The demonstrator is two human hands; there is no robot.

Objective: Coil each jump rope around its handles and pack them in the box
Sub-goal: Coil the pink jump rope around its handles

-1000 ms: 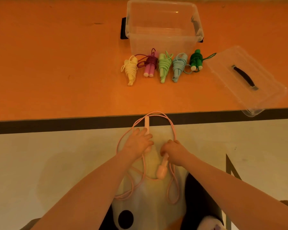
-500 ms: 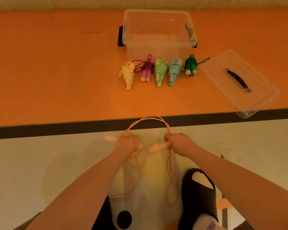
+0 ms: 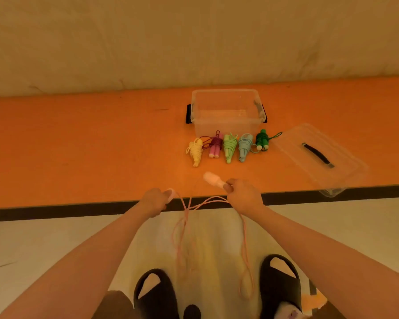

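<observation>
My left hand [image 3: 154,201] grips one handle of a pale pink jump rope, only its tip showing. My right hand [image 3: 243,196] grips the other pink handle [image 3: 213,179], which points up and left. The loose pink cord [image 3: 184,229] hangs from both hands in long loops toward the floor. Several coiled ropes lie in a row on the orange mat: yellow [image 3: 195,151], purple-pink [image 3: 215,145], light green [image 3: 229,146], light blue [image 3: 244,146] and dark green [image 3: 262,140]. Behind them stands the clear plastic box [image 3: 226,111], open, nothing visible inside.
The box's clear lid [image 3: 318,155] with a dark handle lies to the right on the orange mat [image 3: 78,146]. A black stripe edges the mat. My feet in black slippers [image 3: 156,293] stand on the pale floor below. A beige wall rises behind.
Both hands rose and spread apart with the handles, lifting the cord off the floor. The view tilted up, showing more wall.
</observation>
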